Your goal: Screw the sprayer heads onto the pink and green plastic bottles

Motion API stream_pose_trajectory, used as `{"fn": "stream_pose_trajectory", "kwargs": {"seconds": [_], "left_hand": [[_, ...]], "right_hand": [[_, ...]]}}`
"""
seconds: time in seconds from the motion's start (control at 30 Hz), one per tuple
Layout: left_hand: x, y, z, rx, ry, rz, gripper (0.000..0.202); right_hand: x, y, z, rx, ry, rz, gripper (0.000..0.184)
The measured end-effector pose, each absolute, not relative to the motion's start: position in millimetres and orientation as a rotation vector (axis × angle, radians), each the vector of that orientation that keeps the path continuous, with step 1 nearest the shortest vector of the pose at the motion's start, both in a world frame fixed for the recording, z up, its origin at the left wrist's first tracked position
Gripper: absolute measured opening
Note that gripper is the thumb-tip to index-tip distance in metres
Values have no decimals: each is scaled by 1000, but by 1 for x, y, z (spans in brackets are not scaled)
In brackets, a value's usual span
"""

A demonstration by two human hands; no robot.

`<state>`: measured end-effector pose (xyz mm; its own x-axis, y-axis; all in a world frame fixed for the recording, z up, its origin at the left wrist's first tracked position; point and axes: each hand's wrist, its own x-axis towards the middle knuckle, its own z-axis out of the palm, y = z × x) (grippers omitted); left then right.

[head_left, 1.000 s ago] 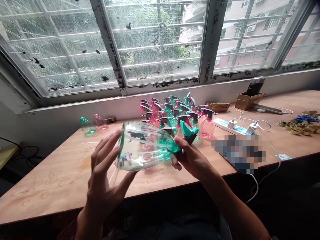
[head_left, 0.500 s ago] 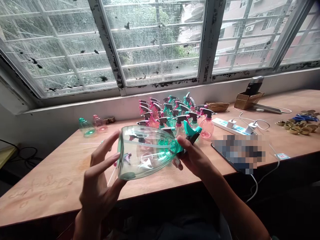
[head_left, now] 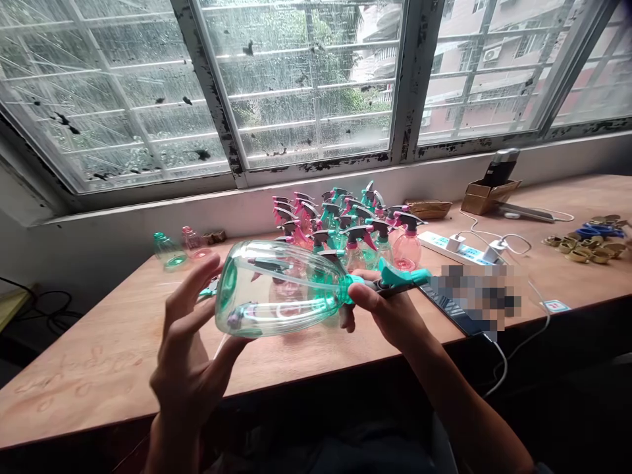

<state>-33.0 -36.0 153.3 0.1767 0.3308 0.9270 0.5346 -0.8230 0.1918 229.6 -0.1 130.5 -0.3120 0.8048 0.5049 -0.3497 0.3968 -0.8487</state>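
Note:
A clear green spray bottle (head_left: 276,296) lies on its side in the air above the table, its base to the left. My right hand (head_left: 390,309) is closed round its neck, just below the teal and dark grey trigger head (head_left: 402,280), which points right. A pale tube runs inside the bottle. At the base end, my left hand (head_left: 190,342) is spread in a loose curve, its thumb tip against or just under the bottle's lower side. Its other fingers stand by the base; whether they touch it I cannot tell. Part of another teal sprayer (head_left: 210,288) shows behind those fingers.
Several pink and green spray bottles (head_left: 345,224) stand grouped behind. Two headless bottles, green (head_left: 170,253) and pink (head_left: 196,243), stand at left. To the right are a power strip (head_left: 454,250), a tablet-like device (head_left: 451,306), a cardboard box (head_left: 486,196) and several gold-coloured pieces (head_left: 585,249).
The bottle has turned about its length and shifted slightly left, so the trigger head now points further right. My left fingers have moved back and spread from the base.

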Motion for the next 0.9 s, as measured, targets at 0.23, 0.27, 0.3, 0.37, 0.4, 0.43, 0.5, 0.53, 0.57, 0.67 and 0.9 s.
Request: {"fn": "stream_pose_trajectory", "kwargs": {"seconds": [0.23, 0.27, 0.3, 0.37, 0.4, 0.43, 0.5, 0.53, 0.57, 0.67, 0.9], "left_hand": [[-26, -35, 143, -2399, -1094, -2356, 89], [-22, -35, 143, -2352, -1193, -2453, 89], [-17, -36, 143, -2306, -1265, -2536, 87], [-9, -38, 144, -2229, -1302, -2674, 75], [-6, -39, 144, -2196, -1275, -2717, 71], [-4, -39, 144, -2166, -1245, -2737, 67], [-1, -40, 145, -2126, -1168, -2722, 63], [0, -40, 145, -2110, -1131, -2697, 62], [0, -40, 144, -2095, -1099, -2668, 59], [3, -41, 143, -2089, -1008, -2555, 55], [0, -50, 144, -2257, -838, -1844, 56]], "right_hand": [[222, -6, 129, -416, -1722, 499, 34], [220, -5, 128, -394, -1734, 441, 34], [218, -5, 126, -377, -1739, 418, 33], [216, -3, 123, -375, -1728, 488, 32], [216, -1, 122, -381, -1713, 575, 31], [216, 1, 120, -388, -1691, 688, 30], [214, 3, 117, -380, -1622, 960, 26], [213, 5, 115, -362, -1574, 1098, 26], [211, 5, 114, -336, -1521, 1222, 27], [204, 7, 112, -271, -1368, 1516, 35], [194, 15, 110, -367, -1056, 1781, 49]]}}
